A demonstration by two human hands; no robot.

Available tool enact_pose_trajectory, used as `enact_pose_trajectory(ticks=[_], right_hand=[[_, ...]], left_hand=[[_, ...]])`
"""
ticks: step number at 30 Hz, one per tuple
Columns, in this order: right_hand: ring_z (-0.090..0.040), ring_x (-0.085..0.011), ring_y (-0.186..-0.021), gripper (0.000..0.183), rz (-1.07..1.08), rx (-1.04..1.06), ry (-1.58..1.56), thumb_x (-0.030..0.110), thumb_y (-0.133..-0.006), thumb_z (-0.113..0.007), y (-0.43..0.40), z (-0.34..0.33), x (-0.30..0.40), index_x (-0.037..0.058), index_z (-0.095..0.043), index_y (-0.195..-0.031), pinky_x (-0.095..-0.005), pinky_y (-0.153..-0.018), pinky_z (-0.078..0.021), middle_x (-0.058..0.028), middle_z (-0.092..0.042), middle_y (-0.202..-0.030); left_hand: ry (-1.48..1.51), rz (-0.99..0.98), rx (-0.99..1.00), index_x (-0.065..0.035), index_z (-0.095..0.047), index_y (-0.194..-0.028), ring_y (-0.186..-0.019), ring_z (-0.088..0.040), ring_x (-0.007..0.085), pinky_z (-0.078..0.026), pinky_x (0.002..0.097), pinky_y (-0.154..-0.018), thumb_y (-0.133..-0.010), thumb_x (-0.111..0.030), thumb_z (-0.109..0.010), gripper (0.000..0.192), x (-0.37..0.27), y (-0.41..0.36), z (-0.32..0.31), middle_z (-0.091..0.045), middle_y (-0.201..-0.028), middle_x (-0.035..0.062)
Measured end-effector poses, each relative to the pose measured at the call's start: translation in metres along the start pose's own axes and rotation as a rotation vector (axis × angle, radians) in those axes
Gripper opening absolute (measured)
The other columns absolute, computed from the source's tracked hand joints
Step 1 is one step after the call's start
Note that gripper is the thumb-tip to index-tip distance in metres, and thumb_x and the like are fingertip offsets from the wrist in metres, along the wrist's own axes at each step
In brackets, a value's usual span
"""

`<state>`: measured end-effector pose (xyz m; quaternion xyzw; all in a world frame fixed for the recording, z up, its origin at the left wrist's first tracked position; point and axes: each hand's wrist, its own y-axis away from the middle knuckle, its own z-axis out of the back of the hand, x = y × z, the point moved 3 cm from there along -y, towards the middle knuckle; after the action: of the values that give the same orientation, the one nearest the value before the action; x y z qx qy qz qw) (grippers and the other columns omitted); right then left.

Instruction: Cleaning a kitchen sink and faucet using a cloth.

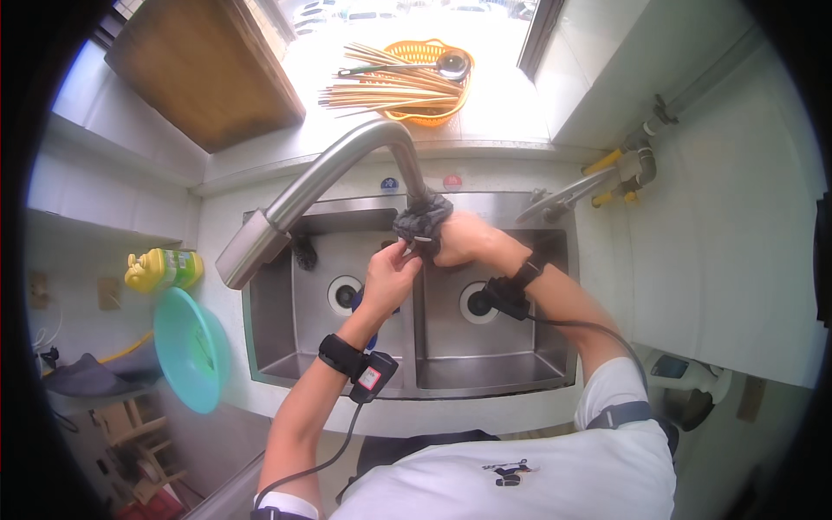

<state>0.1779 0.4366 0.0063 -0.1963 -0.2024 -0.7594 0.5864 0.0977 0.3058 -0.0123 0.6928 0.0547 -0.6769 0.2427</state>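
Note:
A dark grey cloth [419, 221] is bunched around the base of the brushed-metal faucet [335, 162], above the divider of a double stainless-steel sink [481, 370]. My right hand [465, 239] grips the cloth from the right, its fingertips hidden behind the faucet base. From the lower left, my left hand [392, 276] pinches the cloth's lower edge with thumb and fingers. A small pale piece shows at the cloth there; I cannot tell what it is. The spout arcs to the left over the left basin.
A dark scrubber [303, 252] lies in the left basin, with a blue object partly under my left wrist. At left stand a yellow detergent jug [164, 270] and a turquoise basin [192, 351]. An orange basket [426, 117] with chopsticks and a ladle [453, 65] sits behind. A pot lid [565, 195] leans at right.

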Motion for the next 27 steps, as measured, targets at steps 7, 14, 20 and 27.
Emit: enact_pose_trajectory(ticks=[7,14,20,27], right_hand=[[-0.06,-0.0331,-0.067,0.017,-0.028,-0.401,-0.018,0.019,-0.06,-0.062,0.006,-0.049,-0.022,0.0107,-0.062,-0.075,-0.0407,-0.06,-0.0489,-0.0138,-0.061,-0.072],[-0.058,-0.0227,-0.086,0.024,-0.286,-0.545,-1.286,0.016,-0.074,-0.059,0.058,-0.097,-0.006,0.0027,-0.056,-0.094,-0.032,-0.078,-0.0456,-0.0106,-0.061,-0.096],[-0.058,-0.0137,-0.079,0.027,-0.402,-0.453,-2.151,0.03,-0.091,-0.043,0.024,-0.084,-0.018,0.0076,-0.058,-0.09,-0.0276,-0.072,-0.0462,-0.0036,-0.061,-0.086],[-0.054,-0.0094,-0.079,0.018,-0.44,-0.364,-1.684,0.014,-0.084,-0.053,0.048,-0.049,-0.006,0.0004,-0.061,-0.092,-0.0243,-0.072,-0.0438,-0.0012,-0.06,-0.086]], left_hand=[[-0.02,-0.025,-0.057,0.0102,-0.048,-0.112,-0.1,-0.055,0.0154,-0.044,0.0248,-0.083,-0.079,0.007,-0.051,0.033,0.002,-0.002,-0.012,-0.057,-0.108,0.0105],[0.22,-0.015,-0.139,0.0071,-0.045,-0.118,-0.095,-0.055,0.0117,-0.045,0.0221,-0.077,-0.08,0.003,-0.055,0.04,0.003,0.005,-0.01,-0.058,-0.107,0.0106],[-0.326,-0.036,-0.106,0.0042,-0.057,-0.104,-0.072,-0.056,0.0068,-0.044,0.0192,-0.062,-0.077,-0.012,-0.066,0.034,-0.019,-0.002,-0.027,-0.063,-0.078,0.0066],[-0.438,-0.037,-0.224,0.0069,-0.056,-0.094,-0.064,-0.058,0.0109,-0.047,0.0224,-0.057,-0.072,-0.019,-0.07,0.036,-0.018,-0.01,-0.005,-0.061,-0.071,0.0106]])
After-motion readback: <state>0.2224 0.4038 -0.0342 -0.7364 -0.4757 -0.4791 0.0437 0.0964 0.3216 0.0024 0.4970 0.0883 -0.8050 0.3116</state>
